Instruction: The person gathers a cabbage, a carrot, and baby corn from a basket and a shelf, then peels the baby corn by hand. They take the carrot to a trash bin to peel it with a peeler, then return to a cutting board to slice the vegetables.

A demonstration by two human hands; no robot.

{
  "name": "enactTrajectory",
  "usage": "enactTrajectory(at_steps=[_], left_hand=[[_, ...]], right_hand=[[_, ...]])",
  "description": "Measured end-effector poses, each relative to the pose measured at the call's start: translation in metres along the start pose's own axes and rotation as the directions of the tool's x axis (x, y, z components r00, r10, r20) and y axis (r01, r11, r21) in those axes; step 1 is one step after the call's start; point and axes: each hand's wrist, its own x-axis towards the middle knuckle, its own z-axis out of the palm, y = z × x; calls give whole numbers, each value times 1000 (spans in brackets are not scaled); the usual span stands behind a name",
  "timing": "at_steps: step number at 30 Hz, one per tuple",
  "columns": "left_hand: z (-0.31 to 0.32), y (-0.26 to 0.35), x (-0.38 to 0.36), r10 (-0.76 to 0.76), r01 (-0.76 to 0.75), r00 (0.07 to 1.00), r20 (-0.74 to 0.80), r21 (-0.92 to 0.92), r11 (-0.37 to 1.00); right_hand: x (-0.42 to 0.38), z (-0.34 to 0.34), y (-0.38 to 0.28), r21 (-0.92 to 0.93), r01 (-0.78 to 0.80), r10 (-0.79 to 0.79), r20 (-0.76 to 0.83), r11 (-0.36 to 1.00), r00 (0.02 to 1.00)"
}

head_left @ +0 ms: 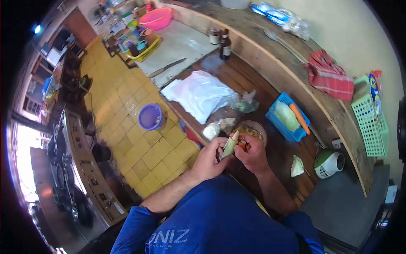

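In front of my chest, my left hand [211,158] is wrapped round a pale green, tapering vegetable [229,148] that looks like a young corn cob, its yellowish tip pointing up. Close beside it, my right hand [253,155] is closed with its fingers pinched together. Something small and orange-red [242,144] shows at those fingers; what it is I cannot make out. Just beyond both hands stands a round bowl [263,130] with yellowish-brown pieces in it, partly hidden by my right hand. A whitish bulb-like vegetable [211,131] lies to the left of the bowl.
White plastic bags [203,95] lie on the wooden counter. A blue basket [272,116] holds a carrot [299,118] and a cabbage [286,116]. Further right are a leaf piece [297,166] and a mug [330,165]. A knife [167,67] lies farther off; a purple bucket [150,117] stands on the floor.
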Motion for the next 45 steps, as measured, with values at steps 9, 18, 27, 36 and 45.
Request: enactTrajectory(at_steps=[9, 18, 27, 36, 45], left_hand=[[-104, -19, -81, 151, -65, 933, -325, 260, 963], [-179, -55, -136, 187, -43, 877, -443, 315, 948], [-168, -96, -135, -160, 155, 986, -38, -103, 982], [-127, -99, -103, -191, 248, 967, 167, -475, 844], [-44, -83, -49, -311, 347, 937, 158, -510, 787]], right_hand=[[24, 149, 7, -287, 92, -68, 92, 954, 993], [38, 250, 30, -471, 225, -151, 191, 853, 970], [-4, 219, 54, -207, -97, 100, 1, 974, 995], [-121, -54, 210, -192, -657, 252, -817, 729, 518], [-120, -160, 210, -595, -782, -20, -798, 184, 602]])
